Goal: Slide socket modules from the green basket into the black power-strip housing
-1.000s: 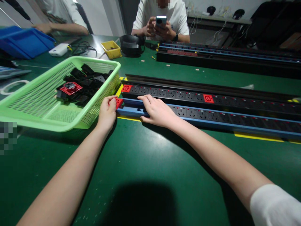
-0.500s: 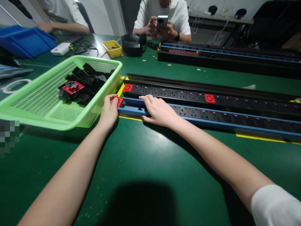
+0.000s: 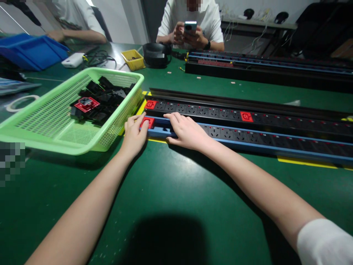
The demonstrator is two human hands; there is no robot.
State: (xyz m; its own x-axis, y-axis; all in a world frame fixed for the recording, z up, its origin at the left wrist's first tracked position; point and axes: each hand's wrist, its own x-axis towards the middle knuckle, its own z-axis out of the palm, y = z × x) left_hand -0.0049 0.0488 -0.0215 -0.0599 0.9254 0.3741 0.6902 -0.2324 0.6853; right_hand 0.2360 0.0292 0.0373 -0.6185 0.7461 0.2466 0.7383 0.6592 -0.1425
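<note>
My left hand [image 3: 134,135] grips a red socket module [image 3: 149,123] between thumb and fingers at the left end of a blue channel rail [image 3: 234,142]. The module sits in or on the channel; how deep is hidden. A short stretch of bare channel shows to its right. Across the rail lies my right hand [image 3: 189,131], thumb on the near side and fingers over the far side, closed around it. Black socket modules [image 3: 226,132] fill the rail to the right of that hand. Just behind, a black strip [image 3: 202,109] holds black sockets and two red ones.
At the left stands a green basket [image 3: 91,149] holding black modules and a red one [image 3: 86,104]. Farther back are a yellow bin [image 3: 132,63], a blue bin [image 3: 33,51], cables and a long black housing [image 3: 248,75]. A person opposite holds a phone [image 3: 190,27]; another sits left.
My left hand has slid the red socket module to the right along the rail, narrowing the bare stretch. My right hand has stayed in place on the rail.
</note>
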